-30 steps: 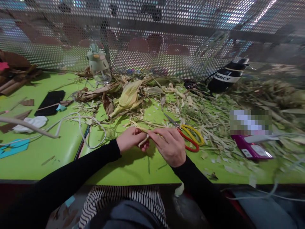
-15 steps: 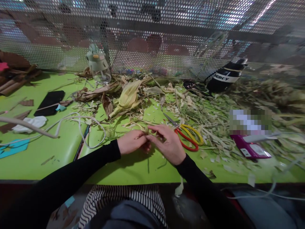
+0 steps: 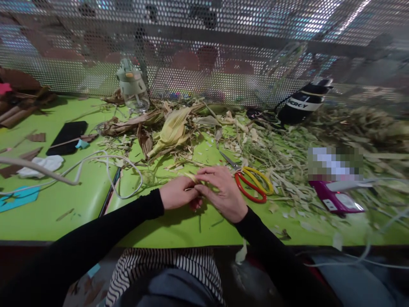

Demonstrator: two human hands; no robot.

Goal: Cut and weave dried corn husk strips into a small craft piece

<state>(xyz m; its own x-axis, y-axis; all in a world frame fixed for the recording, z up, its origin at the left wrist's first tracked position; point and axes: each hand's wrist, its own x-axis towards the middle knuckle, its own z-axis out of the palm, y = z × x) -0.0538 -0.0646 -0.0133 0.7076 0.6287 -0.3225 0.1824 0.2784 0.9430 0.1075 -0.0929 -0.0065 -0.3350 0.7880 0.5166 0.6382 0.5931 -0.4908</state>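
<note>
My left hand (image 3: 179,193) and my right hand (image 3: 223,194) meet over the green table (image 3: 153,234), fingertips close together. Both are closed, pinching a thin pale strip that looks like corn husk (image 3: 191,176); most of it is hidden by the fingers. Scissors with one red and one yellow handle (image 3: 255,172) lie just right of my right hand, blades pointing away to the left. Beyond my hands rests a bundled yellowish corn husk (image 3: 172,130), its narrow end toward the near left.
Husk scraps (image 3: 275,153) litter the back and right. A clear bottle (image 3: 132,87) and a black bottle (image 3: 302,102) stand by the perforated metal screen (image 3: 204,51). A phone (image 3: 67,137) and white cable (image 3: 128,158) lie left, a purple device (image 3: 338,198) right.
My right fingers have shifted slightly left over the left fingertips, and more of the pale strip shows between the hands. The things on the table stay put.
</note>
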